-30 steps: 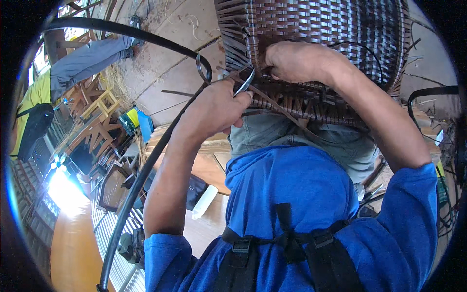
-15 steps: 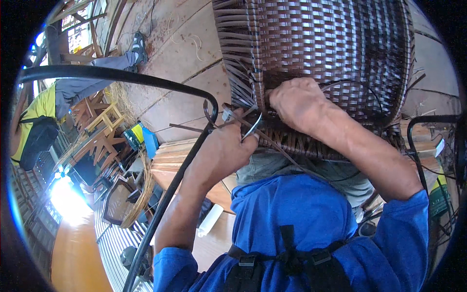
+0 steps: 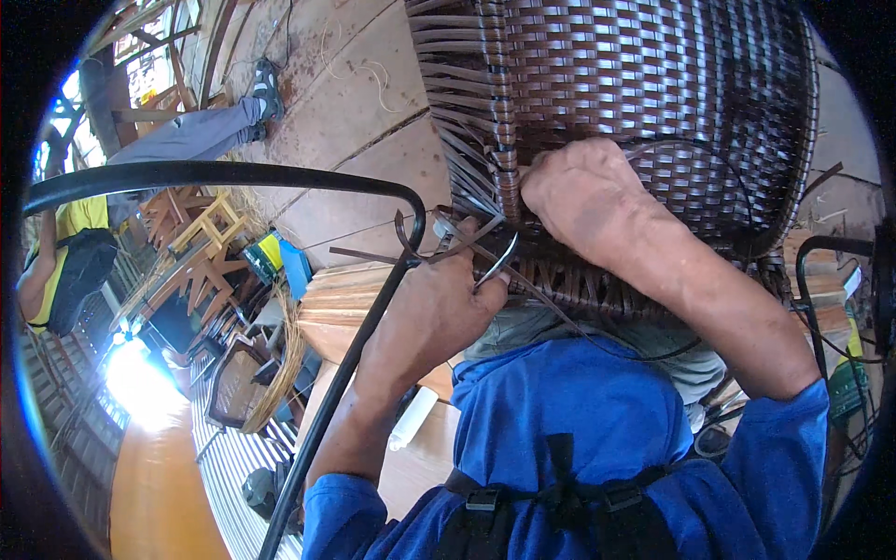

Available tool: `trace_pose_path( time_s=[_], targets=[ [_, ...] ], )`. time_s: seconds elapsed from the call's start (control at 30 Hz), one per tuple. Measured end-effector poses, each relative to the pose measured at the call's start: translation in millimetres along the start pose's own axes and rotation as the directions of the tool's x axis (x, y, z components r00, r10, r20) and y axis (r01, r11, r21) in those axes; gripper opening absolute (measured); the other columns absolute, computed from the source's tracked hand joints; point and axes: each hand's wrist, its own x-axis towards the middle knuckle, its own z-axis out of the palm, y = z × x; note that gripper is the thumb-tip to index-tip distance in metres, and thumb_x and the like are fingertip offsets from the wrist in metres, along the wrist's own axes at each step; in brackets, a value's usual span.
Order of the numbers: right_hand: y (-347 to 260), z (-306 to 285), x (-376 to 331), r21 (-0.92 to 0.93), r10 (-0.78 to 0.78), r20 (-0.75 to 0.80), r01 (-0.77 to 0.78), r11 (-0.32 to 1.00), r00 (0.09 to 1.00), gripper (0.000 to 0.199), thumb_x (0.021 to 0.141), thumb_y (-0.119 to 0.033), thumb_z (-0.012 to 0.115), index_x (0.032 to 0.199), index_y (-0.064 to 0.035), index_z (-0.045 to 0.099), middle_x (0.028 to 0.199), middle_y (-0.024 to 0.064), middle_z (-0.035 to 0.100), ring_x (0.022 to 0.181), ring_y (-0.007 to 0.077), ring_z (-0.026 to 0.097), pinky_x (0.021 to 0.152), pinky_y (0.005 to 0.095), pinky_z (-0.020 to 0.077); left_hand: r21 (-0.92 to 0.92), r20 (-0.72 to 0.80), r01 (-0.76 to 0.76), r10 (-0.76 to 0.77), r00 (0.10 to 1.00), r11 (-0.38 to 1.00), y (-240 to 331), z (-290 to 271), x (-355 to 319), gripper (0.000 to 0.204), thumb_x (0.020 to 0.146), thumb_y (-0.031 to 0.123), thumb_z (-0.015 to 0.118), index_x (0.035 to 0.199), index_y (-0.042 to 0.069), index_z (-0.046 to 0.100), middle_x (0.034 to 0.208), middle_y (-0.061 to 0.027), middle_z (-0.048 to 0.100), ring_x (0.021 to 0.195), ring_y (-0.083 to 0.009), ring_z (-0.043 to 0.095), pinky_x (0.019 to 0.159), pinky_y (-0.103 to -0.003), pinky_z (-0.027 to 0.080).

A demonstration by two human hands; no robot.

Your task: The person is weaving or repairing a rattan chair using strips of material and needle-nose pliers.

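A dark brown, glossy woven wicker piece (image 3: 644, 75) lies in front of me, with loose strip ends (image 3: 457, 103) fanned along its left edge. My right hand (image 3: 583, 191) is closed against the weave near its lower left corner; the fingertips are hidden, and I cannot make out what they pinch. Just left of that corner, my left hand (image 3: 439, 303) is closed around a metal tool (image 3: 444, 230). A curved silvery piece (image 3: 504, 258) shows beside its thumb; I cannot tell whether it belongs to the tool. Thin brown strips (image 3: 551, 303) pass around this hand.
A black bent tube frame (image 3: 308, 177) crosses over my left forearm; another black tube (image 3: 835, 243) stands at the right. Beyond lie wooden stools (image 3: 210, 224), a straw bundle (image 3: 275, 373) and a light wooden board (image 3: 345, 308). Another person (image 3: 79, 252) is at the far left.
The view has shifted slightly, and the wicker piece shows a little farther right. Both hands keep nearly the same places and grips. The other person at the left has changed posture.
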Motion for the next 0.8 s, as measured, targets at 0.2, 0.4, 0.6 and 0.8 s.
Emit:
trace_pose_path(
  time_s=[0.2, 0.4, 0.6, 0.8],
  targets=[
    [-1, 2, 4, 0.000, -0.053, -0.027, 0.053, 0.999, 0.998, 0.023, 0.080, -0.011, 0.050, 0.090, -0.0072, 0.070, 0.089, 0.0128, 0.068, 0.085, 0.0265, 0.067, 0.073, 0.0354, 0.0524, 0.117, 0.028, -0.047, 0.044, 0.999, 0.992, 1, -2, -2, 0.063, 0.084, 0.033, 0.056, 0.125, -0.012, 0.039, 0.080, -0.0337, 0.059, 0.081, -0.0473, 0.060, 0.072, -0.051, 0.048],
    [12, 23, -15, -0.051, -0.058, -0.335, 0.043, 0.998, 0.941, 0.013, 0.080, -0.014, 0.052, 0.084, -0.0078, 0.063, 0.073, 0.0088, 0.063, 0.070, 0.0241, 0.063, 0.063, 0.0365, 0.0492, 0.005, -0.063, -0.236, 0.236, 0.970, 0.972, -11, 11, -5, 0.060, 0.086, 0.032, 0.058, 0.129, -0.004, 0.039, 0.085, -0.0300, 0.062, 0.081, -0.0458, 0.061, 0.070, -0.050, 0.049],
    [9, -31, -102, 0.011, -0.014, -0.102, 0.015, 1.000, 0.995, 0.007, 0.078, -0.016, 0.051, 0.075, -0.0114, 0.056, 0.060, 0.0068, 0.057, 0.058, 0.0210, 0.059, 0.054, 0.0354, 0.0468, -0.435, -0.275, -0.356, 0.255, 0.927, 0.827, -16, 55, -39, 0.042, 0.086, 0.004, 0.057, 0.127, 0.005, 0.049, 0.120, -0.0196, 0.058, 0.107, -0.0314, 0.059, 0.088, -0.036, 0.050],
    [-11, 3, -113, 0.348, -0.051, -0.060, 0.069, 0.935, 0.997, 0.010, 0.083, -0.016, 0.052, 0.076, -0.0096, 0.055, 0.066, 0.0085, 0.060, 0.064, 0.0272, 0.062, 0.059, 0.0384, 0.0480, -0.533, -0.263, -0.554, 0.497, 0.827, 0.639, -18, 77, -39, 0.030, 0.088, 0.008, 0.058, 0.117, 0.006, 0.059, 0.117, -0.0146, 0.060, 0.102, -0.0255, 0.061, 0.089, -0.035, 0.047]
  ],
)
